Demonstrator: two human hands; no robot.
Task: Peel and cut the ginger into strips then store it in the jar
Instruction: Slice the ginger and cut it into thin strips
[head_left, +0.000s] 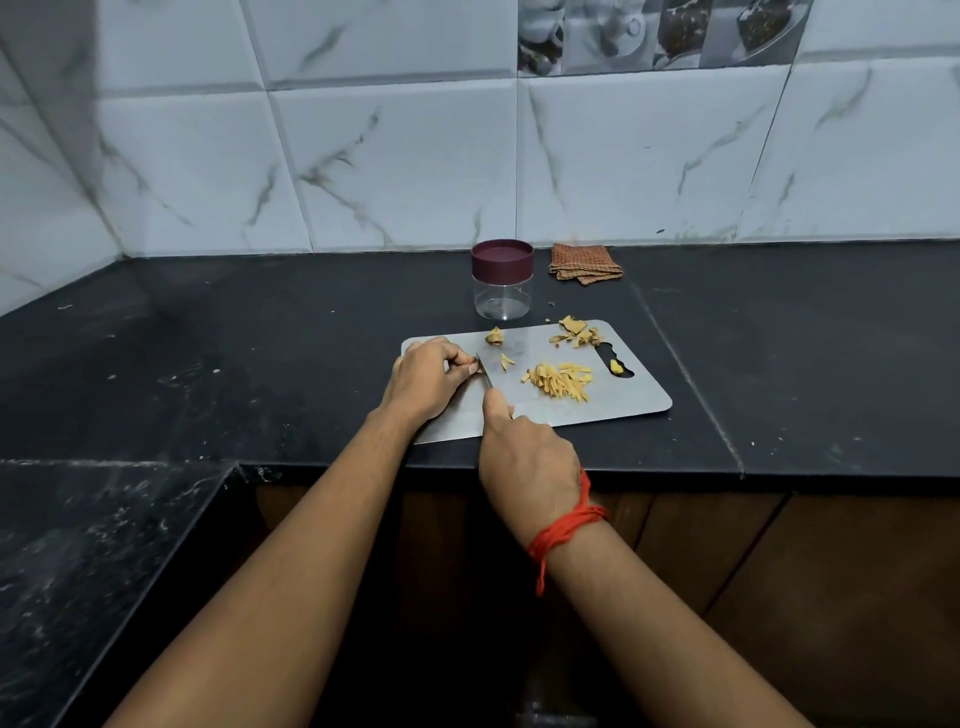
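Right hand (524, 457) round slim knife (484, 374); pale ginger strips (558, 382)

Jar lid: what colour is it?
The jar lid is plain dark maroon, closing the clear jar; head view shows it best.

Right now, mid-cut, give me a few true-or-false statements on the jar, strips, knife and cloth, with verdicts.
1. The jar has its lid on. True.
2. The ginger strips are in the jar. False: they lie piled on the cutting board; the jar looks empty.
3. The right hand holds the knife. True.
4. The cloth lies left of the jar. False: it lies to its right.
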